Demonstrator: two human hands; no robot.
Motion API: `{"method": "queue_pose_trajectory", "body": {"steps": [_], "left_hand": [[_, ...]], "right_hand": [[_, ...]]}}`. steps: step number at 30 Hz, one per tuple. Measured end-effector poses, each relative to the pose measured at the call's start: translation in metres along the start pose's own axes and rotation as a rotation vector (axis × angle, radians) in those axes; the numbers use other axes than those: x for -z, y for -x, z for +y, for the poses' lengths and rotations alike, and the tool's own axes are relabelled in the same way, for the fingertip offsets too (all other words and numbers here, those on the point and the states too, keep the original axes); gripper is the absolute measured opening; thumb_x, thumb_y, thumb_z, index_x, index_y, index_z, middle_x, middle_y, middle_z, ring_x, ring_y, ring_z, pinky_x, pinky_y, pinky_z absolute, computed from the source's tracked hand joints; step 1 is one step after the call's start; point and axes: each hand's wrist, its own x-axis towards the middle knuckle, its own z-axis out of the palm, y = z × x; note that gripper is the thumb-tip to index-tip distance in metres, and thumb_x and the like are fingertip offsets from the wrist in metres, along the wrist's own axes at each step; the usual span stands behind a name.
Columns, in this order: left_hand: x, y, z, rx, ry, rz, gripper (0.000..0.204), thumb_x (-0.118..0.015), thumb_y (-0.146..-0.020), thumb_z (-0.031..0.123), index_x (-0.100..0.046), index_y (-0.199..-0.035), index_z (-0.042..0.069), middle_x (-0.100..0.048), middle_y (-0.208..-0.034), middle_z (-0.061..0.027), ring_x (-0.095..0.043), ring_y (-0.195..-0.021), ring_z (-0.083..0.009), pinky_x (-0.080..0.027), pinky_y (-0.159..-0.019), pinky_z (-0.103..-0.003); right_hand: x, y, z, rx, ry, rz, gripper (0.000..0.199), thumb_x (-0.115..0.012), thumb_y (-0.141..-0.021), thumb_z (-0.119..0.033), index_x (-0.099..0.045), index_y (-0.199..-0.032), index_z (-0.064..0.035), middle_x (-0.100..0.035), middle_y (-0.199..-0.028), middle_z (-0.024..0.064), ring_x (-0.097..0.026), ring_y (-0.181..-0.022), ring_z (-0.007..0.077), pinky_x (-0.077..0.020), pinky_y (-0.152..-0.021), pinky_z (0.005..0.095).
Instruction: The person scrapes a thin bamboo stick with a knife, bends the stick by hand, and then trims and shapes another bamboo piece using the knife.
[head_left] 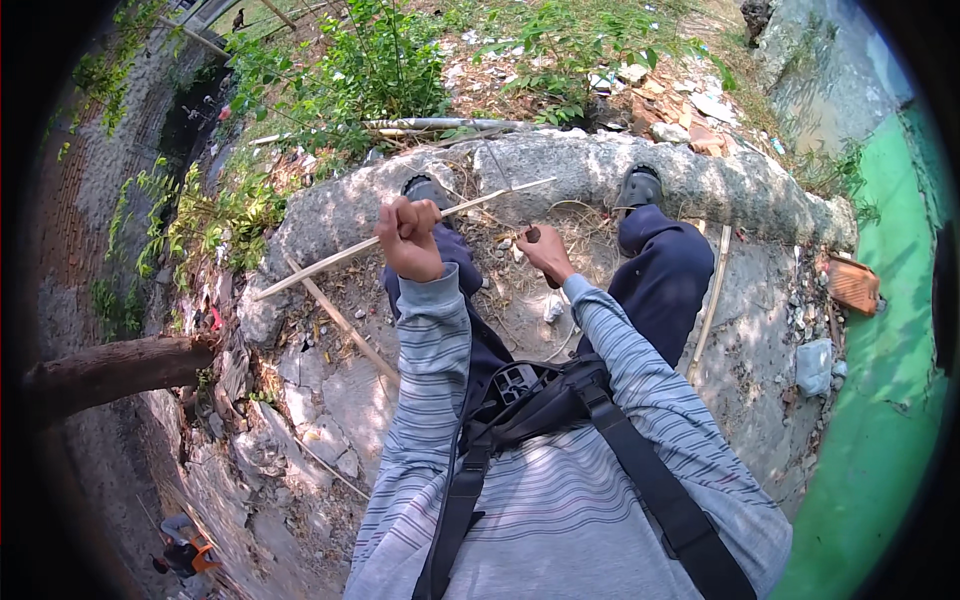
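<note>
My left hand [410,238] is closed around a long pale stick [335,262] that looks like split bamboo. The stick slants up to the right, its thin tip beyond my left shoe. My right hand [547,254], lower and to the right, is closed on a brown handle [533,234]. A thin grey line [497,163], perhaps a blade seen edge-on, lines up with this handle and passes the stick near its tip; the join is hard to make out. Both hands are above the ground between my knees.
A curved concrete kerb [740,188] runs past my shoes. Other sticks lie left [340,325] and right [710,300]. Beyond are green plants [370,75] and rubble [690,110]. A trunk [120,378] juts in left; a green surface [850,430] lies right. Another person [183,550] is lower left.
</note>
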Motion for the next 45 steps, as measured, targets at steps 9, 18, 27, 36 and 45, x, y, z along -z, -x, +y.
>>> {"method": "queue_pose_trajectory", "body": {"steps": [9,18,27,36,45], "left_hand": [[-0.020,-0.007,-0.035,0.202,-0.101,0.577,0.034,-0.063,-0.102,0.031,-0.052,-0.079,0.009,-0.053,-0.073,-0.0015,-0.051,-0.072,-0.0147,-0.046,-0.084,-0.030],[-0.030,-0.007,-0.086,0.242,-0.069,0.282,0.053,-0.047,-0.108,0.045,-0.036,-0.068,0.013,-0.031,-0.063,0.0031,-0.029,-0.056,-0.0096,-0.025,-0.055,-0.029],[-0.032,-0.006,-0.101,0.268,-0.120,0.318,0.033,-0.057,-0.103,0.033,-0.047,-0.081,0.010,-0.040,-0.071,0.0030,-0.037,-0.065,-0.0096,-0.037,-0.068,-0.028],[-0.039,-0.007,-0.102,0.234,-0.344,0.035,0.027,-0.052,-0.094,0.004,-0.046,-0.121,0.004,-0.054,-0.105,-0.0051,-0.051,-0.093,-0.0114,-0.044,-0.081,-0.027],[-0.024,-0.005,-0.096,0.306,-1.030,0.141,0.022,-0.046,-0.104,0.017,-0.059,-0.108,0.001,-0.061,-0.090,-0.0064,-0.058,-0.080,-0.0161,-0.049,-0.072,-0.034]], "right_hand": [[0.020,0.008,-0.009,-0.026,-0.123,0.071,0.027,-0.070,-0.082,-0.026,-0.063,-0.072,-0.0020,-0.061,-0.062,0.0077,-0.056,-0.056,0.0183,-0.0452,-0.057,0.0366],[0.035,0.021,-0.043,0.199,-0.193,0.055,0.026,-0.069,-0.079,-0.022,-0.061,-0.074,0.0020,-0.062,-0.064,0.0134,-0.055,-0.057,0.0218,-0.0463,-0.060,0.0379],[0.036,0.017,-0.026,0.131,-0.121,0.049,0.030,-0.069,-0.079,-0.025,-0.063,-0.079,0.0036,-0.063,-0.068,0.0187,-0.060,-0.061,0.0290,-0.0478,-0.063,0.0421],[0.044,0.020,-0.026,0.072,-0.236,0.114,0.029,-0.072,-0.078,-0.024,-0.063,-0.081,0.0033,-0.062,-0.068,0.0143,-0.056,-0.061,0.0213,-0.0477,-0.063,0.0375],[0.046,0.025,-0.034,0.094,-0.210,0.102,0.029,-0.071,-0.079,-0.024,-0.063,-0.079,0.0046,-0.062,-0.067,0.0155,-0.056,-0.060,0.0205,-0.0473,-0.062,0.0376]]}}
